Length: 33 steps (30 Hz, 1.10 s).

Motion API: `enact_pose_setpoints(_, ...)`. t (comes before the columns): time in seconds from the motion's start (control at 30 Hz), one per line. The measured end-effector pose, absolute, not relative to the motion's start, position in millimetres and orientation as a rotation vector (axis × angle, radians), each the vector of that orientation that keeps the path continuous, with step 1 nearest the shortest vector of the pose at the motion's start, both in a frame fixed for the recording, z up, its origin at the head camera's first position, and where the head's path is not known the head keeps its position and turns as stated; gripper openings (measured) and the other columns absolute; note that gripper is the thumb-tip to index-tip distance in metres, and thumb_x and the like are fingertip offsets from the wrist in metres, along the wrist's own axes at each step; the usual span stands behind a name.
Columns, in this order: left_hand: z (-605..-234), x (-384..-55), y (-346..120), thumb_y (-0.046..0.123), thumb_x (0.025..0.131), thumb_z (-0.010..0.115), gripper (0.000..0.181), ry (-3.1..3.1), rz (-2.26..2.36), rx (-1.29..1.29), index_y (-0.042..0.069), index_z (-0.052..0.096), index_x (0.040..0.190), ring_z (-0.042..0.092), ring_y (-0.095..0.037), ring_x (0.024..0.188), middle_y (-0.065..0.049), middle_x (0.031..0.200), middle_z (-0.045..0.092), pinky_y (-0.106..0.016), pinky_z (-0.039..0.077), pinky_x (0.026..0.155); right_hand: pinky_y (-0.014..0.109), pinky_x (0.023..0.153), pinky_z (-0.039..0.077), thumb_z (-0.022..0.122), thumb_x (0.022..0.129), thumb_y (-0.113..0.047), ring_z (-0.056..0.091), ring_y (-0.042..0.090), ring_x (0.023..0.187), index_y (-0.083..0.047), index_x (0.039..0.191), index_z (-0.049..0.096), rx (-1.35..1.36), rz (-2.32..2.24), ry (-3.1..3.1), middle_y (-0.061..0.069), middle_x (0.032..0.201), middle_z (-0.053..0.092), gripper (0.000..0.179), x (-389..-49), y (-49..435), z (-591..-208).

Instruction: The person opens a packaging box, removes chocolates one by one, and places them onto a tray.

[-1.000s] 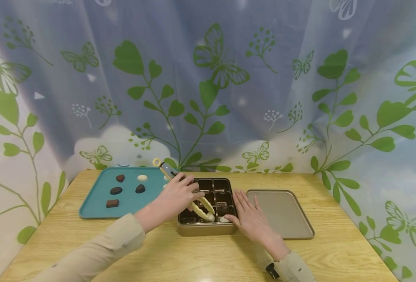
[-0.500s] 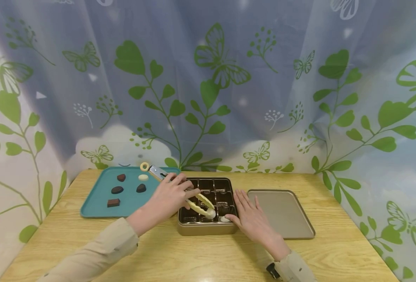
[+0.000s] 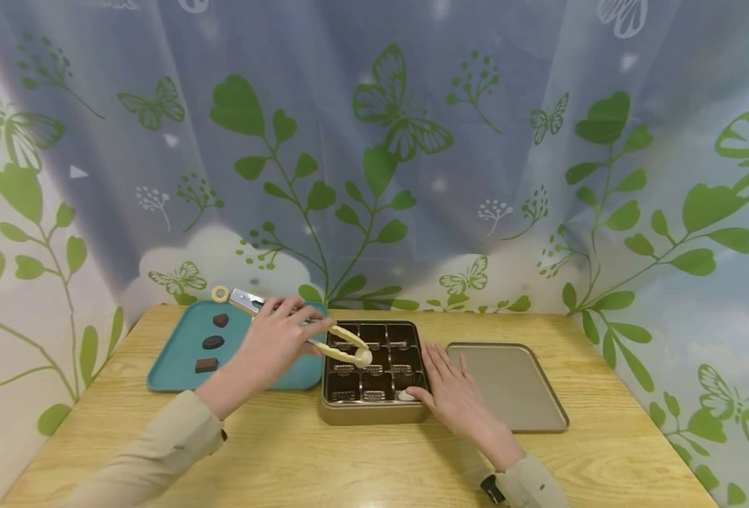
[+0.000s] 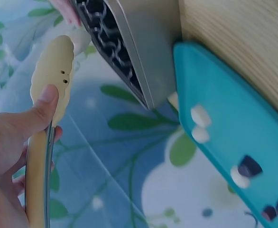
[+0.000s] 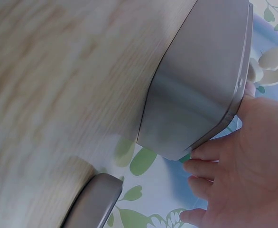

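My left hand [image 3: 279, 335] grips a pair of tongs [image 3: 344, 353] with scalloped cream tips and a metal handle. A rounded white piece [image 3: 363, 358] sits between the tips, over the middle of a bronze tin box [image 3: 374, 415] with a dark compartment insert. In the left wrist view my thumb lies along the tongs [image 4: 51, 78]. The front right compartment holds another white piece [image 3: 406, 395], partly covered by my right thumb. My right hand [image 3: 459, 402] rests against the box's right side, fingers extended; the right wrist view shows them at the rim.
Left of the box lies a teal tray [image 3: 177, 360] with dark and brown chocolate-like pieces [image 3: 206, 365]; the left wrist view also shows white pieces [image 4: 200, 115] on it. A flat bronze lid [image 3: 514, 388] lies at the right. A patterned curtain [image 3: 374, 176] hangs behind the table.
My left hand has moved left with the tongs, which tilt lower over the tray. The white piece has gone from the front middle compartment back towards the box's centre. My right hand has stayed put.
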State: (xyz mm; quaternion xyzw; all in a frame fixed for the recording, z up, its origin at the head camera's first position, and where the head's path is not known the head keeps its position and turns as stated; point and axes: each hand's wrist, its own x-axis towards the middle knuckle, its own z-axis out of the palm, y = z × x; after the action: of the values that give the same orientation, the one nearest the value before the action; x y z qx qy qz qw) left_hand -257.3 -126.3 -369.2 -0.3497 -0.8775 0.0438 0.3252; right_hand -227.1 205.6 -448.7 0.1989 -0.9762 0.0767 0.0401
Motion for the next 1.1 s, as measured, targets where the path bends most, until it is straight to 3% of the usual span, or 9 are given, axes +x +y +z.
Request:
enact_pose_setpoints(0.5,-377.3,-248.3,-223.8,0.029,0.080,0.081,0.049,-2.450,0.083,-0.691,0.020,0.073,0.128,0.056,-0.033,0.105,-0.004,0.111,0.072,-0.055,0.045,0.090,0.062,0.122,0.007,0.046,0.105,-0.051,0.015,0.035,0.154,0.003,0.159,0.021,0.605,0.261,-2.987,0.019,0.166,0.015,0.081,-225.8,208.3,-447.8)
enact_pose_setpoints(0.63,-382.8,-247.4,-242.2,0.031,0.077,0.083,0.050,-2.443,0.145,-0.663,0.018,0.075,0.124,0.056,-0.033,0.101,-0.004,0.108,0.072,-0.053,0.045,0.086,0.062,0.122,0.007,0.045,0.105,-0.051,0.016,0.036,0.154,0.002,0.160,0.019,0.607,0.261,-2.992,0.018,0.166,0.014,0.081,-226.2,208.5,-447.8)
enact_pose_setpoints(0.8,-391.9,-252.0,-258.0,0.033,0.072,0.088,0.055,-2.430,0.242,-0.654,0.016,0.076,0.123,0.056,-0.033,0.099,-0.004,0.104,0.072,-0.052,0.045,0.085,0.062,0.121,0.008,0.045,0.105,-0.052,0.017,0.036,0.154,0.002,0.160,0.019,0.605,0.259,-2.992,0.018,0.166,0.014,0.081,-226.2,207.8,-448.0)
enact_pose_setpoints(1.1,-399.3,-255.5,-262.5,0.016,0.080,0.081,0.046,-2.609,0.353,-0.637,0.018,0.074,0.126,0.051,-0.033,0.099,-0.006,0.110,0.069,-0.050,0.042,0.084,0.060,0.122,0.008,0.042,0.105,-0.054,0.016,0.034,0.154,0.001,0.160,0.019,0.615,0.220,-2.988,0.017,0.166,0.014,0.081,-227.3,205.2,-449.1)
